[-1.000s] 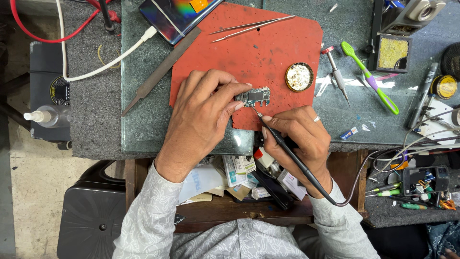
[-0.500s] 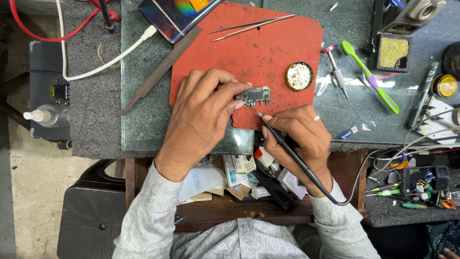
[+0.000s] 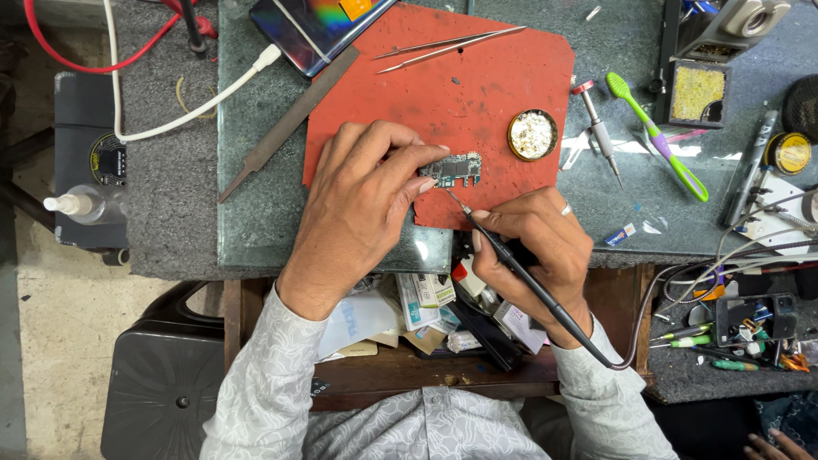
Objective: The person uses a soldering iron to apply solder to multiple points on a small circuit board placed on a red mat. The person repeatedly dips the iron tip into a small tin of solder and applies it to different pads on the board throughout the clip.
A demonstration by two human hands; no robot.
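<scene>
A small greenish circuit board (image 3: 453,169), studded with tiny parts, lies near the red mat's (image 3: 477,94) front edge. The left hand (image 3: 362,204) pinches it; the right hand (image 3: 537,243) grips a soldering iron (image 3: 520,277), tip at its corner.

Hands: two, the left hand (image 3: 362,213) and the right hand (image 3: 537,243)
Circuit boards: one small circuit board (image 3: 456,169)
Soldering irons: one soldering iron (image 3: 520,273)
Work mats: one red mat (image 3: 477,77)
Tweezers: one pair of tweezers (image 3: 447,43)
Metal files: one metal file (image 3: 285,123)
Phones: one phone (image 3: 311,25), top edge of the table (image 3: 256,221)
Round tins: one open round tin (image 3: 532,135)
Toothbrushes: one green toothbrush (image 3: 656,136)
Screwdrivers: one small screwdriver (image 3: 598,132)
Squeeze bottles: one squeeze bottle (image 3: 81,204)
White cables: one white cable (image 3: 170,123)
</scene>
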